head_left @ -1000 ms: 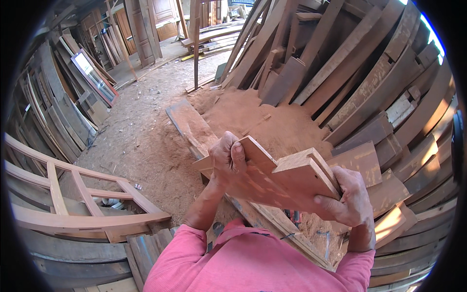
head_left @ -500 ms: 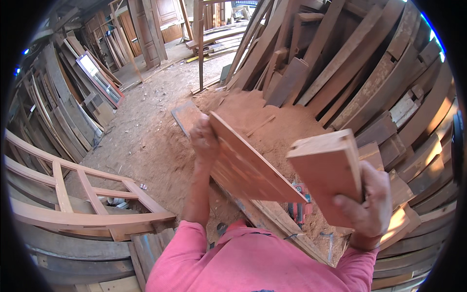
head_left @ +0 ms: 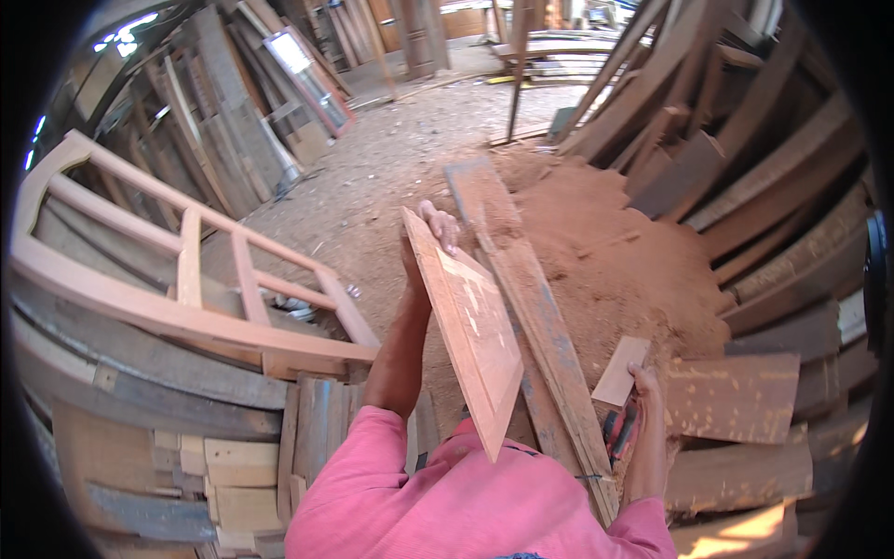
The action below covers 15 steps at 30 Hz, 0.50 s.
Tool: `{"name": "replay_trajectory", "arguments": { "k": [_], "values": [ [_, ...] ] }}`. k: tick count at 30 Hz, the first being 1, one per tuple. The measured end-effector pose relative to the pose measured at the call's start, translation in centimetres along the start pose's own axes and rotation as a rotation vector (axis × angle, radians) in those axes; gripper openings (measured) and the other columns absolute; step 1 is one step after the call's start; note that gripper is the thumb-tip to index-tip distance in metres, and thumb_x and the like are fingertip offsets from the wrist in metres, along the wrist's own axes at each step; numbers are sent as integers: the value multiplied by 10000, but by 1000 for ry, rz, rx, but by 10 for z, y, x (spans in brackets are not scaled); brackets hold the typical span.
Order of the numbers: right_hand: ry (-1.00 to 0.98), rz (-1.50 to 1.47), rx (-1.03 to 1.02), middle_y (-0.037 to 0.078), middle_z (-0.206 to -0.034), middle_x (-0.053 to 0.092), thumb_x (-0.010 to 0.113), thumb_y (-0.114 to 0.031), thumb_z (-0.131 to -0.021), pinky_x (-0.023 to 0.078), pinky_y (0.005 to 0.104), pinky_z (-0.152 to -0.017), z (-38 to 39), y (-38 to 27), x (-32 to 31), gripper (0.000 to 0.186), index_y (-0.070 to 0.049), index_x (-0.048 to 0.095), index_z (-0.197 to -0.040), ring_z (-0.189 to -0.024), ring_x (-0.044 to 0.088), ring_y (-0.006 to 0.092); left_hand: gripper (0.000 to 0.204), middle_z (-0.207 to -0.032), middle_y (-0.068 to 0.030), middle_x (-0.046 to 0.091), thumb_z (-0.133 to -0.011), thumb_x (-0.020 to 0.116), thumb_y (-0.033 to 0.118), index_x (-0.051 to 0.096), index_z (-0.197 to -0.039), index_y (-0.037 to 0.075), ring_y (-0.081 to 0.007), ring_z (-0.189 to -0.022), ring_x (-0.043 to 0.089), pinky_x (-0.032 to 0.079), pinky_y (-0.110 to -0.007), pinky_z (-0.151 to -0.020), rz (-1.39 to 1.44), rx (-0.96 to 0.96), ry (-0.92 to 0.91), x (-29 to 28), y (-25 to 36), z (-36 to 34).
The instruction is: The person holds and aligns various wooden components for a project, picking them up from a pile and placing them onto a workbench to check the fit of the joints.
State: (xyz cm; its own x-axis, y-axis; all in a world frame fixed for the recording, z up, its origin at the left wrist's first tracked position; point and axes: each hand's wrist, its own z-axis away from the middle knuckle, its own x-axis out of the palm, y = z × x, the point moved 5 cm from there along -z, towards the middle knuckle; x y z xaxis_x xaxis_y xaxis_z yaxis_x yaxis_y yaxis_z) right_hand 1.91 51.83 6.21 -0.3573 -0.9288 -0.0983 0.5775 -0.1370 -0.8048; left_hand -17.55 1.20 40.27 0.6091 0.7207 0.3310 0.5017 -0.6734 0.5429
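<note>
Frame [head_left: 189,256] lies left, apart from your arms. Your left hand [head_left: 440,228] grasps the panel [head_left: 473,321] at its far end; panel tilts before your chest, likely for one-handed balance. Plank [head_left: 533,284] runs alongside. Your right hand [head_left: 646,384] pinches the block [head_left: 618,371] near the red tool [head_left: 618,430]; cannot tell what supports it underneath.

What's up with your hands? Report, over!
Left hand gripping tilted wooden panel. Right hand at small wooden block. Red tool close beside right hand.
</note>
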Motion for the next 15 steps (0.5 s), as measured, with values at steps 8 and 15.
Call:
{"name": "replay_trajectory", "arguments": {
  "k": [8,15],
  "values": [
    [251,-513,286,154,-919,647,562,-495,-1036,576,406,-569,-55,38,40,452,-75,603,-1196,-638,621,257,317,-654,-89,630,-1047,585,371,547,-938,76,-222,-605,622,442,-362,-592,164,56,-189,-13,25,7],
    [-495,23,99,143,-895,722,590,-365,-1045,557,330,-507,74,23,192,377,5,634,-1100,-640,699,189,381,-766,-152,656,-1074,509,385,506,-1227,36,-285,-783,638,477,-404,-698,156,117,-294,-28,14,22]
  ]
}}
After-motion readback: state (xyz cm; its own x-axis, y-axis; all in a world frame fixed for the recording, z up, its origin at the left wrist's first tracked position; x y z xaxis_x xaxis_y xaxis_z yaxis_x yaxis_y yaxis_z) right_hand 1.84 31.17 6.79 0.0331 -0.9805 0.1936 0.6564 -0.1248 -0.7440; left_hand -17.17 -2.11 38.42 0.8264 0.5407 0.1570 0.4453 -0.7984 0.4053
